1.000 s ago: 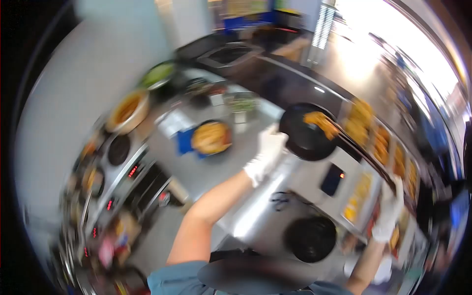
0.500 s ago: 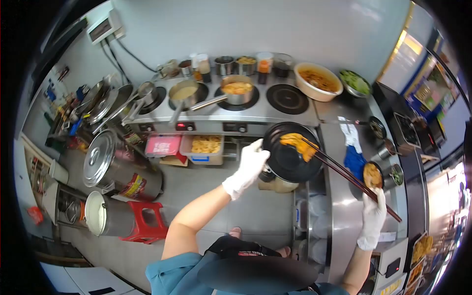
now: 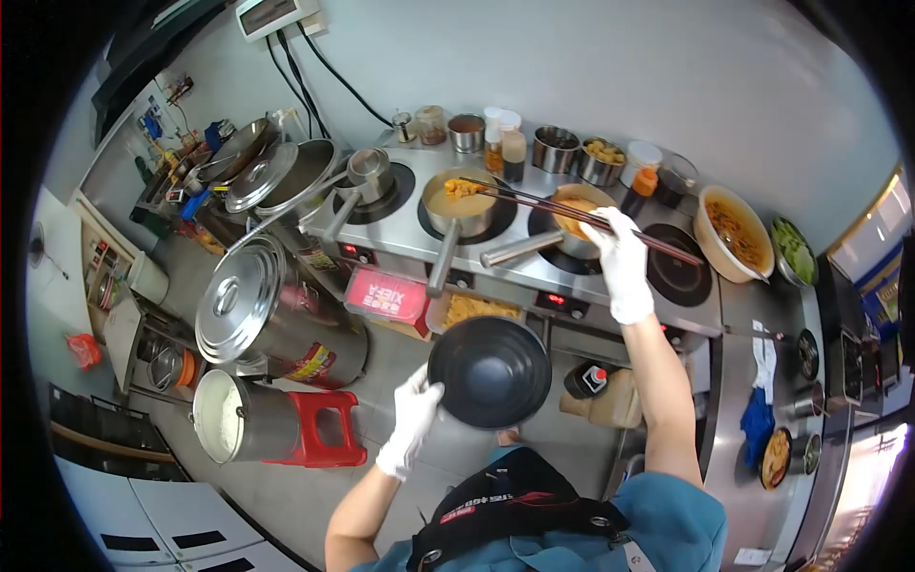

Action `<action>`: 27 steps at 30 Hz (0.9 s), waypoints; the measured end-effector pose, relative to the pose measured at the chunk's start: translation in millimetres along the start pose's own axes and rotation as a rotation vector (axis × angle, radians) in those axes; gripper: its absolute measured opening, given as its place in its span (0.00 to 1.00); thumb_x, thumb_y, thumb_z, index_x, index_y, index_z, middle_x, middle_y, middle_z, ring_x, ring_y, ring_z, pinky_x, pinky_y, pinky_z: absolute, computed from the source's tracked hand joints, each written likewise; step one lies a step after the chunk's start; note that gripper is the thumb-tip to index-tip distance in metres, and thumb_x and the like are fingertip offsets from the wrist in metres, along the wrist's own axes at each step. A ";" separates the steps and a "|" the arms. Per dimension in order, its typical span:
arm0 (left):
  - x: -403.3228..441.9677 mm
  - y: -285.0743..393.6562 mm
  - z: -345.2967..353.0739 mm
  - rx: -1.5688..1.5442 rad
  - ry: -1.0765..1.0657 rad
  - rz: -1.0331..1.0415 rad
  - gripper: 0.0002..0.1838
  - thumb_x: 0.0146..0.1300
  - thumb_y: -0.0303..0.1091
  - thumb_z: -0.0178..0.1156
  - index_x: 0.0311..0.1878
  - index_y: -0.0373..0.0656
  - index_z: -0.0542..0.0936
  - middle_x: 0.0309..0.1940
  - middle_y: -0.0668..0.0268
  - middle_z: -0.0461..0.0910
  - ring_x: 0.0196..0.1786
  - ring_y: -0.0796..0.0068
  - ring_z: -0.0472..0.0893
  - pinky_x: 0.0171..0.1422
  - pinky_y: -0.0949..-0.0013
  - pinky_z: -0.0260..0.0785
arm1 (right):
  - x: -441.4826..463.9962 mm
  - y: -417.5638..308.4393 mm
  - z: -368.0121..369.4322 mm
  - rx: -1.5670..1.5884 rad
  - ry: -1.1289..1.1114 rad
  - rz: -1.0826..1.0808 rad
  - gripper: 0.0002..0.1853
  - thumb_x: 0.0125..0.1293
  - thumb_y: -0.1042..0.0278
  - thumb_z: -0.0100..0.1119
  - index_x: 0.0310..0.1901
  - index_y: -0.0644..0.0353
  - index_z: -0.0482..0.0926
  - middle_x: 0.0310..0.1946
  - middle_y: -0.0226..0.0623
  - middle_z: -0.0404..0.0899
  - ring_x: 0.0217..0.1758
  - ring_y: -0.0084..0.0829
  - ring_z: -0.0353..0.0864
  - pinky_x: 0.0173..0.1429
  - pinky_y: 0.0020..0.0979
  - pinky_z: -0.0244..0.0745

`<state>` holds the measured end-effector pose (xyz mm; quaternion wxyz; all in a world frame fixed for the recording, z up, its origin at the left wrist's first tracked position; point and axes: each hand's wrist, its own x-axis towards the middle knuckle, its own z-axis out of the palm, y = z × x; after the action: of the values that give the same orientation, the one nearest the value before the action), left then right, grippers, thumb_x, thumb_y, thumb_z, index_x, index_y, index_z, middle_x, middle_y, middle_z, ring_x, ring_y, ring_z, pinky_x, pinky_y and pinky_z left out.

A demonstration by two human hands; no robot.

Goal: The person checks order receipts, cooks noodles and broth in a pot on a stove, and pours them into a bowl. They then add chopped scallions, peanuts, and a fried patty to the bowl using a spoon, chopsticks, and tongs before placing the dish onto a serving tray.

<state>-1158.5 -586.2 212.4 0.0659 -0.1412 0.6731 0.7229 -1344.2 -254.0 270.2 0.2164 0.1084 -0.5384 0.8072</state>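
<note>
Gloved in white, my left hand [image 3: 416, 415] grips the rim of a black bowl [image 3: 490, 372], its dark inside showing no food. My right hand [image 3: 621, 262], gloved too, is closed around long dark chopsticks [image 3: 562, 206] reaching left across the stove. Orange food pieces [image 3: 464, 189] are at the chopstick tips, over a saucepan [image 3: 437, 202] of pale liquid; I cannot tell whether they touch the liquid. Beneath the chopsticks, to the right, stands another saucepan [image 3: 518, 250] with orange contents, partly hidden by my hand.
The stove [image 3: 400, 240] also bears a small pot [image 3: 370, 172] at left. Behind are seasoning bottles [image 3: 513, 153], metal tins [image 3: 555, 151] and a large cream basin [image 3: 710, 217] of reddish food. A lidded steel barrel [image 3: 315, 329] and red stool [image 3: 329, 429] stand left. A counter [image 3: 710, 448] runs right.
My right hand has carried the orange food on the chopsticks from the black bowl leftward to the saucepan. The bowl has moved lower and left in view. The camera has turned left.
</note>
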 end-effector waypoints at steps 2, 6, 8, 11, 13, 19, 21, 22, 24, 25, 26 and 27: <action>1.2 2.5 -9.5 -0.036 0.059 -0.077 0.26 0.58 0.18 0.51 0.64 0.35 0.71 0.35 0.68 0.82 0.21 0.86 0.74 0.19 0.80 0.65 | 43.2 55.7 15.8 -0.177 -0.066 -0.084 0.08 0.67 0.73 0.53 0.41 0.69 0.77 0.41 0.42 0.78 0.46 0.35 0.80 0.53 0.39 0.82; 13.1 -4.1 -22.1 -0.101 0.158 -0.135 0.26 0.58 0.17 0.51 0.63 0.34 0.72 0.38 0.66 0.83 0.23 0.86 0.76 0.19 0.81 0.65 | 98.8 161.8 42.6 0.102 0.106 0.203 0.07 0.64 0.73 0.58 0.38 0.68 0.80 0.36 0.39 0.80 0.41 0.30 0.82 0.46 0.33 0.84; 19.8 -1.4 -22.1 -0.139 0.193 -0.138 0.25 0.59 0.17 0.52 0.62 0.35 0.72 0.37 0.67 0.83 0.23 0.86 0.76 0.20 0.82 0.65 | 105.2 194.7 50.9 0.050 0.076 0.236 0.06 0.63 0.73 0.59 0.38 0.67 0.81 0.36 0.39 0.81 0.41 0.30 0.82 0.45 0.32 0.84; 32.8 -1.2 -23.4 -0.180 0.199 -0.127 0.24 0.60 0.17 0.53 0.62 0.35 0.73 0.37 0.68 0.82 0.23 0.87 0.75 0.20 0.82 0.66 | 98.0 207.8 57.0 -0.083 0.059 0.297 0.07 0.64 0.73 0.58 0.40 0.68 0.81 0.39 0.38 0.82 0.42 0.28 0.81 0.46 0.29 0.82; 40.1 8.1 -23.1 -0.200 0.157 -0.149 0.24 0.60 0.17 0.54 0.62 0.35 0.73 0.37 0.68 0.82 0.23 0.88 0.74 0.21 0.83 0.66 | 96.9 190.3 59.4 -0.200 0.030 0.265 0.07 0.64 0.72 0.59 0.40 0.66 0.82 0.38 0.36 0.82 0.42 0.26 0.80 0.48 0.26 0.78; 50.5 19.9 -30.6 -0.071 -0.015 -0.164 0.25 0.60 0.17 0.53 0.63 0.35 0.72 0.40 0.66 0.82 0.26 0.87 0.75 0.22 0.82 0.67 | 79.3 88.5 74.9 -0.512 0.008 -0.008 0.07 0.63 0.69 0.61 0.38 0.62 0.82 0.33 0.33 0.82 0.39 0.26 0.79 0.47 0.28 0.73; 61.2 22.5 -26.0 0.019 -0.094 -0.148 0.26 0.58 0.18 0.52 0.63 0.35 0.72 0.41 0.65 0.82 0.26 0.84 0.76 0.22 0.80 0.67 | 66.0 94.2 63.8 -0.618 0.017 -0.117 0.07 0.64 0.67 0.59 0.36 0.61 0.82 0.32 0.32 0.81 0.38 0.24 0.79 0.45 0.29 0.74; 66.9 29.0 -22.1 0.083 -0.168 -0.150 0.26 0.58 0.18 0.53 0.62 0.35 0.73 0.40 0.65 0.82 0.25 0.82 0.76 0.20 0.79 0.66 | 61.6 102.9 49.6 -0.378 0.102 0.151 0.07 0.64 0.67 0.60 0.35 0.62 0.81 0.32 0.33 0.81 0.35 0.26 0.80 0.41 0.29 0.76; 82.8 32.2 3.7 0.237 -0.363 -0.138 0.26 0.56 0.19 0.50 0.62 0.35 0.73 0.42 0.63 0.80 0.25 0.81 0.76 0.21 0.80 0.63 | 28.9 59.8 -6.4 0.095 0.329 0.041 0.10 0.67 0.66 0.58 0.38 0.66 0.78 0.35 0.41 0.81 0.41 0.33 0.83 0.46 0.35 0.82; 84.2 23.9 -5.6 0.084 -0.254 -0.176 0.25 0.57 0.18 0.50 0.60 0.35 0.74 0.32 0.67 0.78 0.22 0.79 0.75 0.17 0.76 0.64 | 18.6 40.8 25.9 0.323 0.422 0.175 0.10 0.68 0.66 0.57 0.36 0.65 0.78 0.33 0.39 0.81 0.40 0.32 0.82 0.46 0.35 0.82; 90.5 23.0 2.9 0.209 -0.302 -0.092 0.26 0.56 0.17 0.49 0.61 0.35 0.73 0.34 0.66 0.79 0.21 0.78 0.75 0.16 0.76 0.63 | -5.4 15.2 7.6 0.310 0.430 0.168 0.13 0.69 0.62 0.56 0.36 0.65 0.77 0.33 0.39 0.81 0.39 0.31 0.82 0.47 0.34 0.81; 89.7 11.7 9.5 0.239 -0.373 -0.090 0.26 0.56 0.17 0.48 0.61 0.35 0.73 0.39 0.64 0.80 0.25 0.78 0.77 0.20 0.77 0.65 | -39.4 -5.1 -13.2 0.414 0.380 0.149 0.17 0.70 0.55 0.54 0.37 0.65 0.78 0.32 0.39 0.81 0.37 0.31 0.83 0.49 0.33 0.80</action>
<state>-1248.3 -586.3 197.8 0.2376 -0.0260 0.7233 0.6478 -1306.2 -249.4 253.1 0.2266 -0.0425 -0.3184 0.9195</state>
